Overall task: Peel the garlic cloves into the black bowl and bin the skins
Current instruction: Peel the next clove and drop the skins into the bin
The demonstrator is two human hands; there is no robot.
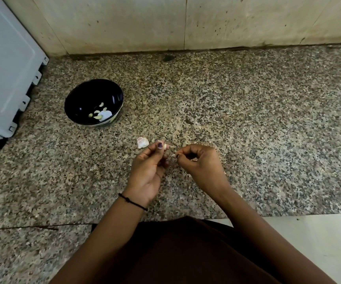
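Note:
A black bowl stands on the speckled granite counter at the left, with several peeled garlic cloves and a white scrap inside. My left hand pinches a small garlic clove between thumb and fingertips above the counter. My right hand is just to its right, fingers curled, pinching a thin bit of skin close to the clove. A pinkish-white piece of garlic lies on the counter just left of my left hand.
A white appliance stands at the far left, close to the bowl. A stained tiled wall runs along the back of the counter. The counter's front edge is near my body, with pale floor below at the right.

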